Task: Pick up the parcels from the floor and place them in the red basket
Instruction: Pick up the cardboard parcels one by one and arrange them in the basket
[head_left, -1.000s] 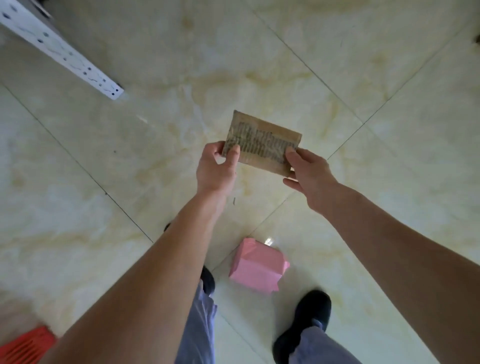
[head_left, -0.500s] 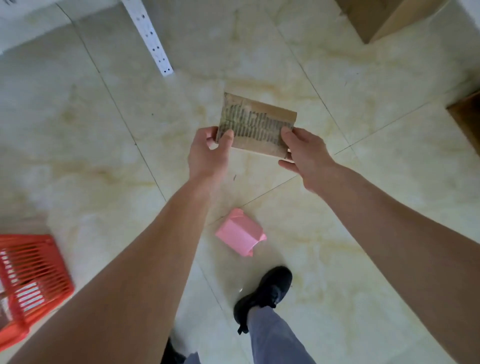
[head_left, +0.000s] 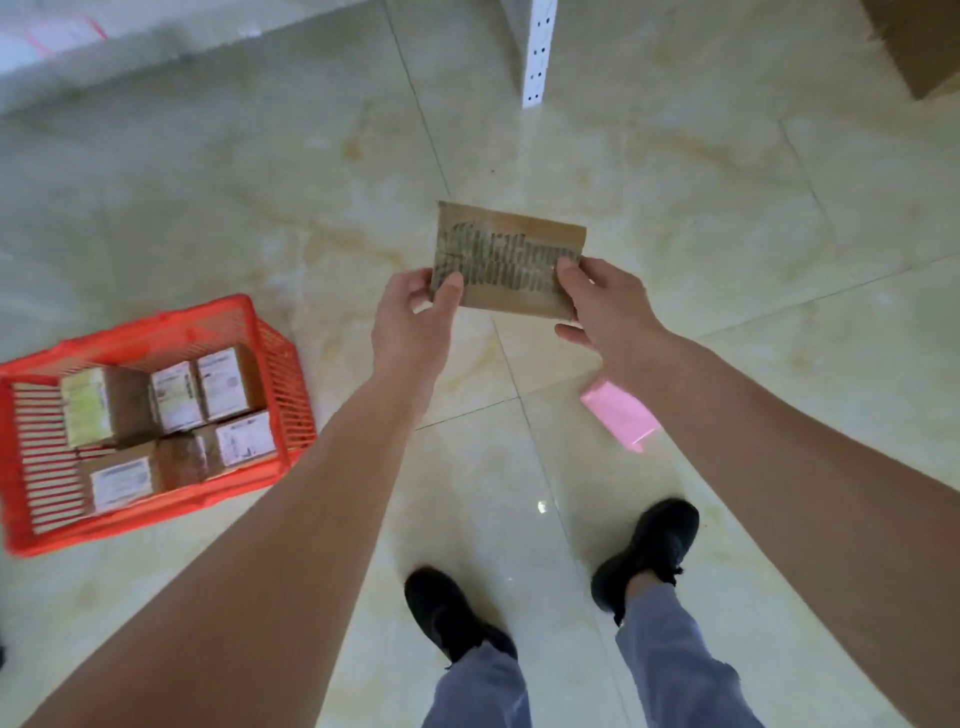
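Both hands are up in front, sharing one thing: a flat brown cardboard parcel (head_left: 511, 260) with a torn, scuffed label patch across its face. The left hand (head_left: 410, 325) pinches the lower left corner, thumb on top and fingers curled underneath. The right hand (head_left: 605, 306) grips the lower right corner the same way, thumb pressed on the front. So the parcel sits between the two hands, sticking out past the fingertips, held well off the glossy cream marble-look tile floor (head_left: 727, 208).

Count-wise: one parcel in hand, and one pink wrapped parcel (head_left: 618, 415) lying on the floor just below the right wrist, partly hidden by that forearm.

Off to the left, well apart from the hands, sits one red slatted plastic basket (head_left: 280, 384) on the floor. Inside I count about five brown boxes with white labels (head_left: 223, 384), packed side by side; one has a yellowish label. Hard to be sure of the exact number, they overlap.

Down low are two black shoes (head_left: 649, 545) and grey-blue trouser legs. At the top there's one white perforated metal upright (head_left: 537, 57), and a brown cardboard box corner (head_left: 919, 47) in the top right.
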